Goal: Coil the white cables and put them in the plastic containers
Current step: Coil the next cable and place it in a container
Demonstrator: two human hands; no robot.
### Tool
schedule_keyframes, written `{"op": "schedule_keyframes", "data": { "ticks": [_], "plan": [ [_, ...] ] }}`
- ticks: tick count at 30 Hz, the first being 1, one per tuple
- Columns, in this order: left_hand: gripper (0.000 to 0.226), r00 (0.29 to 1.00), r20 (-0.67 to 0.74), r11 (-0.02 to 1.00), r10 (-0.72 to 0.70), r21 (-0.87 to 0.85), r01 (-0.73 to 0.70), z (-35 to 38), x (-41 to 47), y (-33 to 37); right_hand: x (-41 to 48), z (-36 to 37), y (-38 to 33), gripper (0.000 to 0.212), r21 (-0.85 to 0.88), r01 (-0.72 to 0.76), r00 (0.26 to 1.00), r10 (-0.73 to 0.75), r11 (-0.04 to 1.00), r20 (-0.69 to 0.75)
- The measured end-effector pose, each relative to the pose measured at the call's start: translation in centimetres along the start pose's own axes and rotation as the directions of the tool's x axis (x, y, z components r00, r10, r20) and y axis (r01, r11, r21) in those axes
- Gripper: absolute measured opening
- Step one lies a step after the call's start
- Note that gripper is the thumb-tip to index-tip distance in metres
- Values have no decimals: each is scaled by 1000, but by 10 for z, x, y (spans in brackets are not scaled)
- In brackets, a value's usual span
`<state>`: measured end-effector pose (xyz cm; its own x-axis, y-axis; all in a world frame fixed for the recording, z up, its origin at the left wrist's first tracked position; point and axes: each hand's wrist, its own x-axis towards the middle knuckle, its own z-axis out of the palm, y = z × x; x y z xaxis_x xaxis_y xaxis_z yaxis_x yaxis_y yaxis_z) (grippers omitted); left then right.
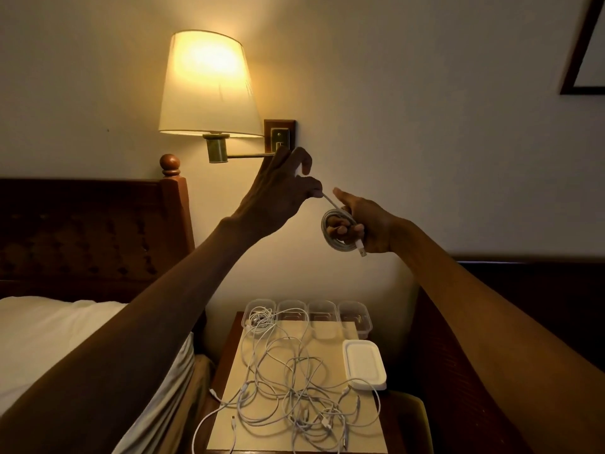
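Note:
Both hands are raised in front of the wall, well above the nightstand. My right hand (pixel 363 224) grips a coiled white cable (pixel 334 239), its USB plug hanging at the bottom. My left hand (pixel 281 194) pinches the free end of that same cable, stretched taut to the coil. Below, a tangle of loose white cables (pixel 294 388) sprawls over the nightstand top. Four clear plastic containers (pixel 322 314) stand in a row at its far edge; the leftmost container (pixel 260 317) holds a coiled cable.
A stack of white lids (pixel 364 363) lies on the right side of the nightstand (pixel 226 358). A lit wall lamp (pixel 209 86) hangs above left. The bed with a wooden headboard (pixel 82 237) is left; a dark chair arm (pixel 458 371) is right.

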<state>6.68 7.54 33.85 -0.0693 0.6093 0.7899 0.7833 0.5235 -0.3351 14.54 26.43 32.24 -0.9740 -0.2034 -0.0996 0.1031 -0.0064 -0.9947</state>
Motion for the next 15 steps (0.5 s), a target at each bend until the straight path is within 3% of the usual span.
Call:
{"op": "schedule_keyframes", "data": {
  "ticks": [6,9,13,15],
  "plan": [
    [22,999,-40,1000,-12,13,13,12,-5,5,2,-1,-3,77,40,-102,986,95,994,133],
    [16,996,8,971,-89,-220,89,18,-17,12,0,-1,-8,73,90,-70,980,51,994,193],
    [18,915,254,753,-314,-520,403,14,-22,23,-1,1,-6,69,82,-20,979,3,996,204],
    [19,865,354,614,-355,-609,501,13,-22,21,-2,2,-4,61,66,16,979,-29,998,201]
  ]
}}
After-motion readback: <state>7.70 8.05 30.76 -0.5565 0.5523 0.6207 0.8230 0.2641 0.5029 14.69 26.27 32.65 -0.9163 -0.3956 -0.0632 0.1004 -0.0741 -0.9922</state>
